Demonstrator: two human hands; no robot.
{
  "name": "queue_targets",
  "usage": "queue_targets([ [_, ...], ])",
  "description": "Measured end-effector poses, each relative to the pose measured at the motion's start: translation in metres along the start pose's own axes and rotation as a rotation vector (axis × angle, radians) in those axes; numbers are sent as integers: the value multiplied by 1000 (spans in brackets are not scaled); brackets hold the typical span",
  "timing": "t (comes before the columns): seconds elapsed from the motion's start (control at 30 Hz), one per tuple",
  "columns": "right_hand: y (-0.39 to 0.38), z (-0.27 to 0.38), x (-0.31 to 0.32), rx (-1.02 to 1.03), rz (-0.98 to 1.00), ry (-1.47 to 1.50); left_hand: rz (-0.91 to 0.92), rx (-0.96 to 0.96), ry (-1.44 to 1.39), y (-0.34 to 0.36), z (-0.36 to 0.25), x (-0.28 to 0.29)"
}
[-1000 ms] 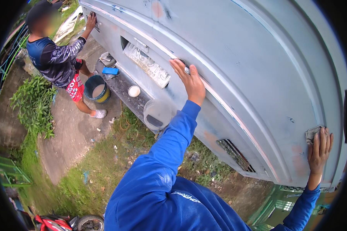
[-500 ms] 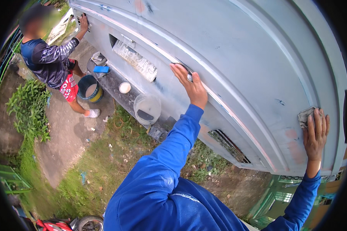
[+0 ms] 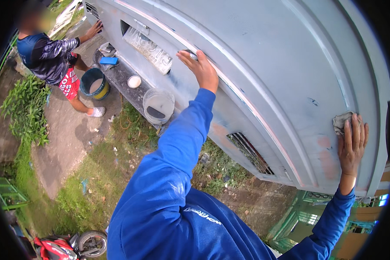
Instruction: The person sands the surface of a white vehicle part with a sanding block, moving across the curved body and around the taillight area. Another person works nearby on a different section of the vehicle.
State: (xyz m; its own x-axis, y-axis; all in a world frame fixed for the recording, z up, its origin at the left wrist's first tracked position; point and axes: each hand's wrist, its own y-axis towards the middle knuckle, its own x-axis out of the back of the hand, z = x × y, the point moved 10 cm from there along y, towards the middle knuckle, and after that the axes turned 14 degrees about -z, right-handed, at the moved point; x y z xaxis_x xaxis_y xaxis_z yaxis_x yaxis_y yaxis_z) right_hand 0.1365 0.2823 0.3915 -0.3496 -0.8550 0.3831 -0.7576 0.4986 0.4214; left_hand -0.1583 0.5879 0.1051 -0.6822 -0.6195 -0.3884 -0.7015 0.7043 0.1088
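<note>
My left hand [image 3: 200,69] lies on the pale ridge of a large grey metal body panel [image 3: 281,56], fingers stretched out beside a small metal fitting under their tips. My right hand [image 3: 352,145], at the far right, presses a crumpled grey cloth [image 3: 341,121] against the panel with its long fingers laid over it, next to a pink-tinted patch [image 3: 323,142]. Both my forearms are in blue sleeves. Below the panel's ridge are a slotted opening [image 3: 249,154] and a pale plate-like piece [image 3: 147,52] in a recess.
A co-worker [image 3: 47,60] at upper left touches the panel with a hand. A dark ledge [image 3: 130,89] holds a blue block [image 3: 108,60], white tub [image 3: 134,81] and clear bucket [image 3: 162,102]. A yellow-banded bucket [image 3: 95,86], plants [image 3: 24,108] and a red motorcycle [image 3: 58,249] stand on the ground.
My right hand has moved up the panel with the cloth. My left hand shifts slightly along the ridge. The co-worker's hand has moved a little lower. The whole view has shifted.
</note>
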Motion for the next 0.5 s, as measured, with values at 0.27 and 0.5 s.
queue_targets([
  [0.27,-5,-3,3,-20,34,-11,240,-120,122,-137,3,-1],
  [0.5,14,4,2,-26,-26,-17,60,-296,204,-43,-28,5],
])
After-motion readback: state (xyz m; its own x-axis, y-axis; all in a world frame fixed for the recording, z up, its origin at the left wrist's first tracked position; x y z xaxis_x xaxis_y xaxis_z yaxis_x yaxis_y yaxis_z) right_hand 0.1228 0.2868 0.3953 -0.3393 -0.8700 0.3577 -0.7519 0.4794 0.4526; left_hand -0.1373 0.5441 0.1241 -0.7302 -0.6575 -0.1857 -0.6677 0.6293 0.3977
